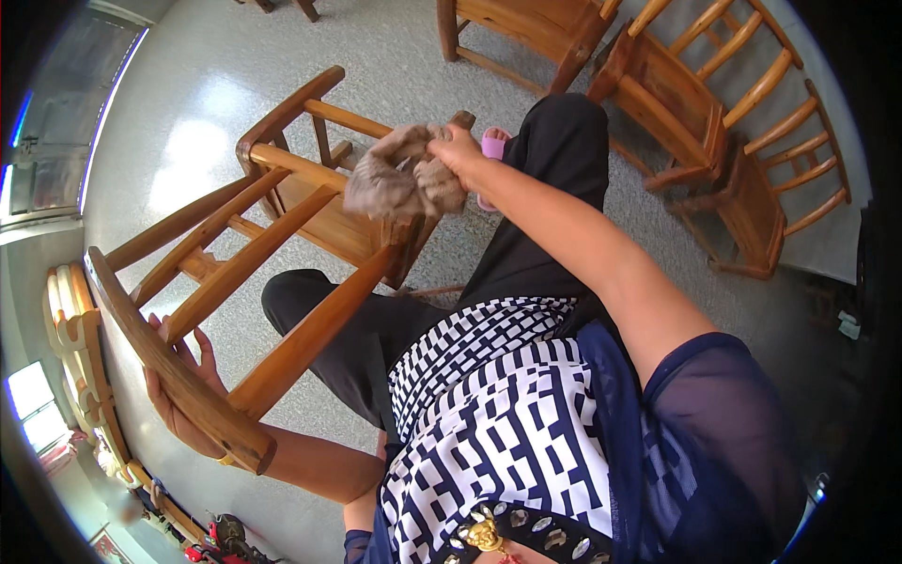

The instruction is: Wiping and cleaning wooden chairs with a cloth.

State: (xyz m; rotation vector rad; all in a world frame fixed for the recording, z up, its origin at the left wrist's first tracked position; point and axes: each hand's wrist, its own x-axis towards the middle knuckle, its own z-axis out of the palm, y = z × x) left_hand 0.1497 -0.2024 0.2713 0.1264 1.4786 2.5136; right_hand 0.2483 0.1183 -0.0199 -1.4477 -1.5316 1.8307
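A wooden chair [249, 273] lies tipped over in front of me, its slatted back pointing left and toward me. My left hand [188, 395] grips the curved top rail [169, 362] of that back, with fingers wrapped round it from beneath. In my right hand [458, 155] is a bunched greyish-brown cloth [390, 179]. The cloth hangs by the seat end of the chair, in front of part of the seat and a leg. Whether it touches the wood I cannot tell.
More wooden chairs [672, 99] stand at the upper right, one [526, 33] beyond my knee. A long wooden bench [80, 348] runs along the left side. A door [70, 103] is at the upper left. My foot in a pink slipper [493, 148] rests on the speckled floor [376, 56].
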